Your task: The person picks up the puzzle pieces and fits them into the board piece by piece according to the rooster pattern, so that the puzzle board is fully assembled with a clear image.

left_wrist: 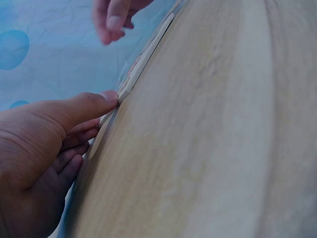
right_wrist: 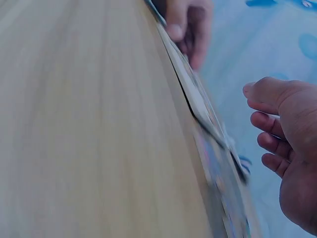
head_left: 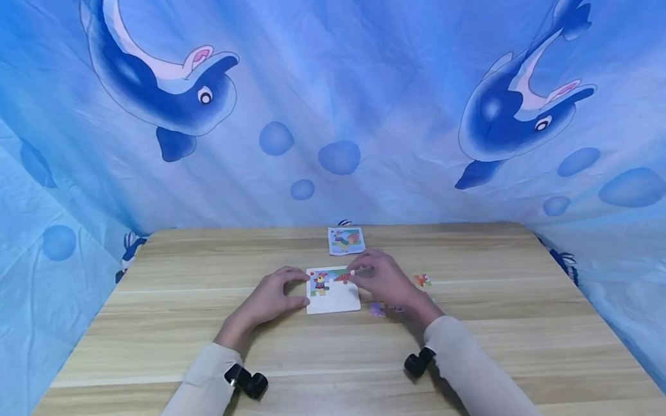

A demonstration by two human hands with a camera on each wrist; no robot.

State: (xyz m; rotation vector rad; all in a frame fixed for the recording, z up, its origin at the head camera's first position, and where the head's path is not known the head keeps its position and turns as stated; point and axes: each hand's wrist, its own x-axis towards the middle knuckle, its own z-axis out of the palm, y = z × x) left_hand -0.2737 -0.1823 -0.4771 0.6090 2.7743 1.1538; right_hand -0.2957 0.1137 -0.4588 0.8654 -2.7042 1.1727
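Observation:
My left hand (head_left: 272,295) grips the left edge of a white puzzle board (head_left: 339,303), thumb on the near part and fingers farther up. Jigsaw pieces with a cartoon figure (head_left: 319,282) lie at the board's upper left. A red-orange piece (head_left: 344,277) shows at its upper right, beside the fingertips of my right hand (head_left: 381,277). In the right wrist view, my right hand (right_wrist: 292,134) hovers over the board with loosely bent fingers, and no piece is visible between them. The left wrist view shows my left thumb (left_wrist: 91,105) against the board's edge (left_wrist: 148,57).
Behind the board lies a small picture card (head_left: 346,240). An orange-and-green piece (head_left: 422,280) and a purple piece (head_left: 377,308) lie on the wooden table (head_left: 334,388), right of the board. A blue dolphin-print curtain (head_left: 360,103) hangs beyond the table.

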